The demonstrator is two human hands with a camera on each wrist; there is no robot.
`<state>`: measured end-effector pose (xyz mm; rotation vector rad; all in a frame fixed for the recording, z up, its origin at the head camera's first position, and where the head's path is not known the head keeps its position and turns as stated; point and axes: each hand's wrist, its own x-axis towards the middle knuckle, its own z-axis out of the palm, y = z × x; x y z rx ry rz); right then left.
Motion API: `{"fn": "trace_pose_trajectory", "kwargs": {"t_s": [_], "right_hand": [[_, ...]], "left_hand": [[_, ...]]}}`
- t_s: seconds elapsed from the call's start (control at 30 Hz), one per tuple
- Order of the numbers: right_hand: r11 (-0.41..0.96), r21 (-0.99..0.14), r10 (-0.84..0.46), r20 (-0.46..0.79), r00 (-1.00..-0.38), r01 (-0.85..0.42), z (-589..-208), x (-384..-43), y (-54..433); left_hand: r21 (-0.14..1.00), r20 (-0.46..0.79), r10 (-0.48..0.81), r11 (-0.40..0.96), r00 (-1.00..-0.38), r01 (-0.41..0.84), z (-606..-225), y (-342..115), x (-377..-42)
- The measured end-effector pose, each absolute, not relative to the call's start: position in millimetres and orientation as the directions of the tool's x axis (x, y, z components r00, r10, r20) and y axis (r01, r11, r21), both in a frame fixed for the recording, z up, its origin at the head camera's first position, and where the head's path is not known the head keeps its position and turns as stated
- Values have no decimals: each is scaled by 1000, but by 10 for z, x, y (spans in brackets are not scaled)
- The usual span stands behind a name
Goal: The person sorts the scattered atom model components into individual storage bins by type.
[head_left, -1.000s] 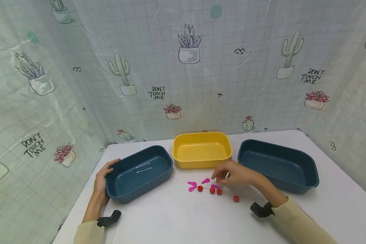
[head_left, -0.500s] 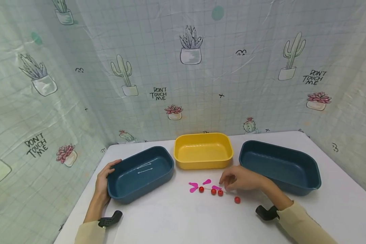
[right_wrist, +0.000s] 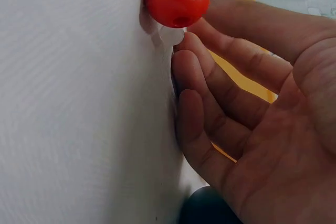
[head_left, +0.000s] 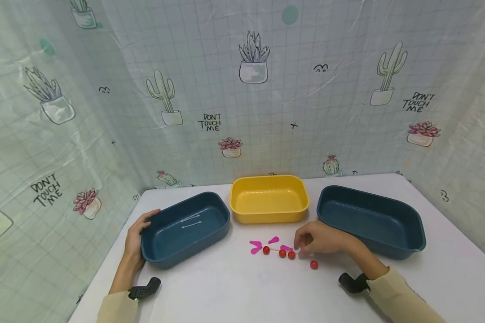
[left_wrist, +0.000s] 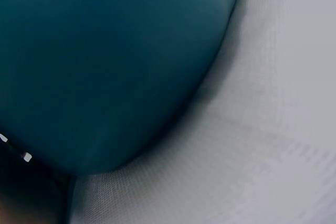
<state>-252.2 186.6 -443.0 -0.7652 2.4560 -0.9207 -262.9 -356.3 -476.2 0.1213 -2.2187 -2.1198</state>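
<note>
Head view: the right hand (head_left: 321, 237) is hovering low at the counter (head_left: 226, 291), fingers bent, thumb close to them. Right wrist view is showing a whitish tip (right_wrist: 171, 35) just beside the fingertips, below a shiny red ball; whether finger and thumb are pinching it, cannot tell. The left hand (head_left: 135, 237) is gripping the outer end of the left blue tray (head_left: 198, 249) at its rim; left wrist view is giving mostly tray wall, so finger detail is hidden.

Near the right hand, four red balls (head_left: 282, 253) are lying on the counter: two close together, one off to the left, one apart to the right and nearer the person. About four pink pieces (head_left: 273, 240) are lying among and just behind them, a thin white stick (head_left: 274, 249) showing between.

Done, judging by layout: two pale sticks (head_left: 191, 224) are lying inside the left blue tray. Outstanding: the loose stick, pink pieces and red balls, all lying outside the trays. Estimate: early stage.

Farther out, a yellow tray (head_left: 268, 218) is standing behind the pieces, between the left blue tray and the right blue tray (head_left: 368, 204).
</note>
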Motion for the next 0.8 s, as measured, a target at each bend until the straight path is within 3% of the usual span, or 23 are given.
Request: {"fn": "trace_pose_trajectory", "kwargs": {"t_s": [0.37,0.8], "right_hand": [[649,-690,-605,-213,-767,-320,-4456,-2509,1837],[652,-657,-611,-160,-775,-379,-4446,-2492,1839]], "left_hand": [[999,-21,-101,36,-995,-25,-4758,-3565,-2636],[998,-6,-104,67,-995,-14,-4778,-3575,-2632]]}}
